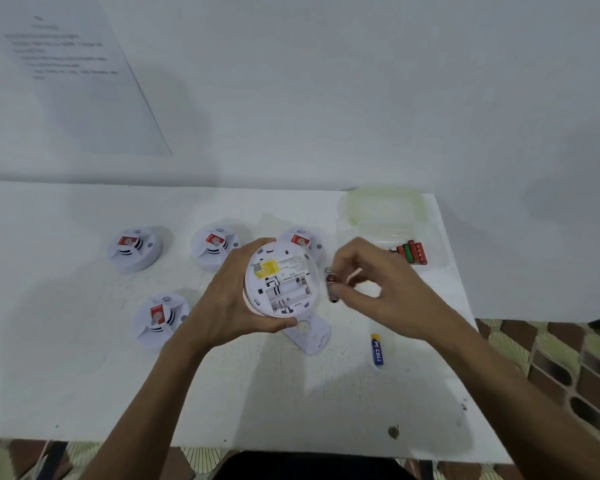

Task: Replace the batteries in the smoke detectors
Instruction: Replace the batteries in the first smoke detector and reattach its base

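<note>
Gripping detector [279, 282] (left hand [229, 299]); right hand [378, 282] pinches batteries [332, 284].

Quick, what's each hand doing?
Left hand: holding the opened smoke detector.
Right hand: pinching small batteries beside it.

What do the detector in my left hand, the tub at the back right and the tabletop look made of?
Detector: white matte moulded plastic, going by its shaped battery bay. Tub: likely clear plastic; you can see through its walls, and the rim looks greenish. Tabletop: smooth white, perhaps laminate or painted board; scuffs show, the core is hidden.
</note>
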Tool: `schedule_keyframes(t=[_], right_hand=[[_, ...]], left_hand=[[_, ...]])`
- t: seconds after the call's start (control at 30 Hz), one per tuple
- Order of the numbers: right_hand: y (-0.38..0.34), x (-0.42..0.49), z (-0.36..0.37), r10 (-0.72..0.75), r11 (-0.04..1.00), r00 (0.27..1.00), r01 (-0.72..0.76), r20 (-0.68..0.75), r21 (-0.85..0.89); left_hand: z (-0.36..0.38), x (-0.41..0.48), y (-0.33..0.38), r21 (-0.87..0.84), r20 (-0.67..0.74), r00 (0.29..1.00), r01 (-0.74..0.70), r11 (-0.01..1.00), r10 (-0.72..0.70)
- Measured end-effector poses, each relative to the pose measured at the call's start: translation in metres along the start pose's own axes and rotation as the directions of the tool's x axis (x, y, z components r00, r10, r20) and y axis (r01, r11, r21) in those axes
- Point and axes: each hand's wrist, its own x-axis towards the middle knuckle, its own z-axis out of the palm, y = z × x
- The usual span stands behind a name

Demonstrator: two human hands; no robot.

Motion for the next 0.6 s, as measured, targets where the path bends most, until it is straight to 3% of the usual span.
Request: schedule_keyframes(t=[0.1, 0.33, 0.47, 0.6], right_hand=[[0.017, -0.029, -0.012, 0.173, 0.985, 0.982, -0.173, -0.081, 0.006], [0.063, -0.077, -0.012, 0.459, 0.857, 0.882, -0.471, -0.108, -0.21], [0.087, -0.084, 0.003, 0.544, 0.78, 0.835, -0.538, -0.08, -0.319], [0.1, -0.085, 0.012, 0.575, 0.765, 0.815, -0.567, -0.074, -0.305]], left_hand=[[0.002, 0.0, -0.001, -0.01, 0.003, 0.999, 0.036, 0.999, -0.036], [0.009, 0.006, 0.011, -0.03, -0.008, 0.999, 0.045, 0.999, -0.046], [0.014, 0.009, 0.016, -0.014, -0.001, 0.999, 0.041, 0.999, -0.041], [0.021, 0.008, 0.019, 0.007, 0.007, 0.999, 0.033, 0.999, -0.033]])
